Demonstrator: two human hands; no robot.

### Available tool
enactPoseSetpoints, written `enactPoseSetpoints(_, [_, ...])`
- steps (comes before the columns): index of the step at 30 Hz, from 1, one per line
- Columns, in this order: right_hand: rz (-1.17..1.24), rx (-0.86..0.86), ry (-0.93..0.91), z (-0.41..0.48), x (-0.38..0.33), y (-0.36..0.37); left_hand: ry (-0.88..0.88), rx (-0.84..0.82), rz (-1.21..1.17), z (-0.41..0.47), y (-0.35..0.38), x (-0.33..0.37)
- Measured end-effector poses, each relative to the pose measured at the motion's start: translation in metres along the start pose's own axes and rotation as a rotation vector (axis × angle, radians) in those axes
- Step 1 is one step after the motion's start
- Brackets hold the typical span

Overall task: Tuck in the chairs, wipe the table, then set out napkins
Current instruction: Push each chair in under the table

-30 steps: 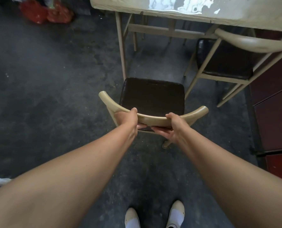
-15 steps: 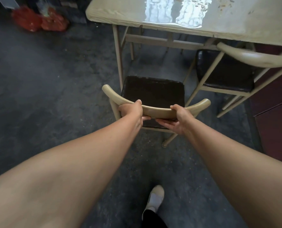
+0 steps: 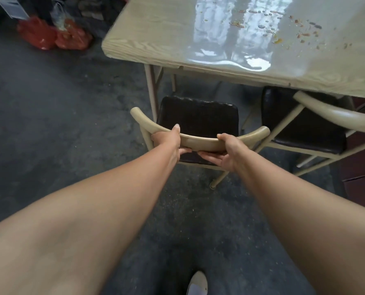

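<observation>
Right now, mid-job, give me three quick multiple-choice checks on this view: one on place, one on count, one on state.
1. Where do the red bags lie?
A. On the floor past the table's left end
B. On the table
C. On a chair seat

2. How many chairs are in view?
A. One
B. Two
C. Four

3. What state is the table top in?
A. Wiped dry
B. Covered with napkins
C. Wet, with crumbs

Answers:
1. A: they sit on the dark floor, upper left.
2. B: the held chair, gripped by the left hand and right hand, and a second chair to its right.
3. C: a shiny film and scattered bits show.
</observation>
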State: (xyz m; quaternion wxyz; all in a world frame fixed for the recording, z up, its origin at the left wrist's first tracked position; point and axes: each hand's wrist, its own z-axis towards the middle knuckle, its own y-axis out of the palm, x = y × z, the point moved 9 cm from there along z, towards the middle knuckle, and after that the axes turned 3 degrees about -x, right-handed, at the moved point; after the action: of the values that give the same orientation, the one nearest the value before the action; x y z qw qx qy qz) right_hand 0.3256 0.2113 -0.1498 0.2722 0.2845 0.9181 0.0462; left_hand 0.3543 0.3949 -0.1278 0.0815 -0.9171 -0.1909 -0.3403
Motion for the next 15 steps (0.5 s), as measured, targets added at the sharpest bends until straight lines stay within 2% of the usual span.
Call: enactPoseSetpoints(15, [0.018, 0.018, -0.035, 0.073, -0.096, 0.069, 0.03, -0.082, 0.0, 0.091, 0.063, 0.1])
